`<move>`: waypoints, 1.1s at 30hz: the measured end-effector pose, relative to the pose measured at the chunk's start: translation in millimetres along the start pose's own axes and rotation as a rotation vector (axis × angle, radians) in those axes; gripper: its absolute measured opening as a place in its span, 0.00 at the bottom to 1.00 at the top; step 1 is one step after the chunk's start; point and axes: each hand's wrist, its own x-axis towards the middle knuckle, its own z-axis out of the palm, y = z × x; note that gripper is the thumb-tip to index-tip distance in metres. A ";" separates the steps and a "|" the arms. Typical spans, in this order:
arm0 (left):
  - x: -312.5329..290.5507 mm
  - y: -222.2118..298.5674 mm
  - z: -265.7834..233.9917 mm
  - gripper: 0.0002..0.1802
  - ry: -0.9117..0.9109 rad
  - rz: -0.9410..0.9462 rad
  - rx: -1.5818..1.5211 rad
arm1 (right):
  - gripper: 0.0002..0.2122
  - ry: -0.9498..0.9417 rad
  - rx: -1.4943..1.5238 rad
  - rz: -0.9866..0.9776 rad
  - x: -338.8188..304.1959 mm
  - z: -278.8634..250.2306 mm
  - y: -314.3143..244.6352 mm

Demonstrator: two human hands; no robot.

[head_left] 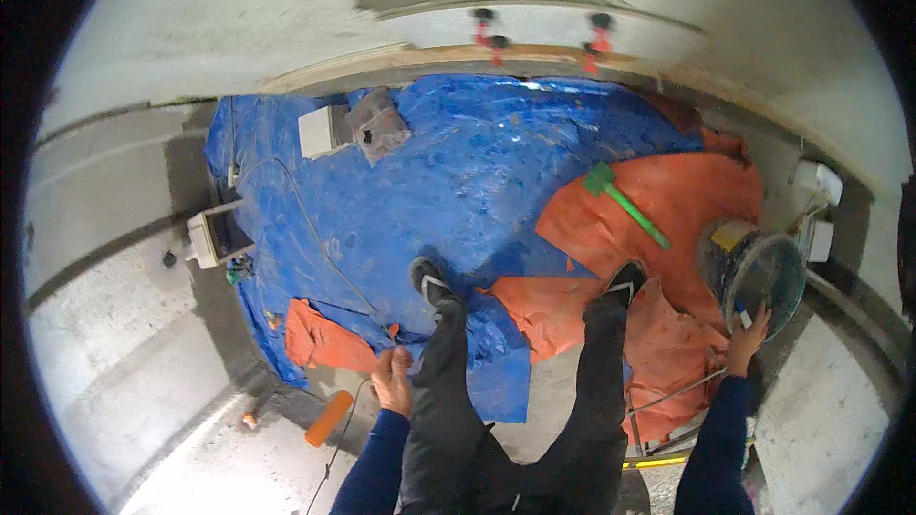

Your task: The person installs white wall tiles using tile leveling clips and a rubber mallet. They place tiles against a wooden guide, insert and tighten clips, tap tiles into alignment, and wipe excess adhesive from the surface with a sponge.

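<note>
My left hand (391, 381) hangs beside my left leg, its fingers curled in. Whether anything is inside them is hidden. Close by it run a thin dark cable (349, 417) and an orange cylinder (328, 419). At the right, my right hand (747, 339) reaches over the near rim of a round, see-through bucket (780, 278) stained with grey residue. Its fingers close around a small white and blue object (744, 317), too small to name, at the bucket's edge. A yellow label (732, 235) shows on the bucket's side.
Blue tarp (448, 172) and orange sheeting (658, 191) cover the floor. A green scraper-like tool (626, 205) lies on the orange part. White boxes (324, 132) and a tile-like grey piece (379, 126) sit farther off. Red-black clamps (491, 35) line the far wall.
</note>
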 end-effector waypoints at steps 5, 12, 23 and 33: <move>38.2 -51.5 -30.6 0.10 -0.074 -0.013 -0.261 | 0.30 -0.094 0.222 0.108 -107.7 -50.2 -180.0; 104.7 -132.3 -186.3 0.09 0.130 -0.001 -0.410 | 0.31 -0.592 0.315 -0.357 -255.9 -66.2 -536.2; 190.5 -222.4 -304.1 0.08 0.433 -0.375 -0.608 | 0.28 -0.668 0.462 -0.719 -293.9 5.5 -950.6; 587.3 -115.8 -197.0 0.28 -0.108 0.062 -0.194 | 0.33 -0.815 0.381 -0.415 -219.0 166.3 -1145.5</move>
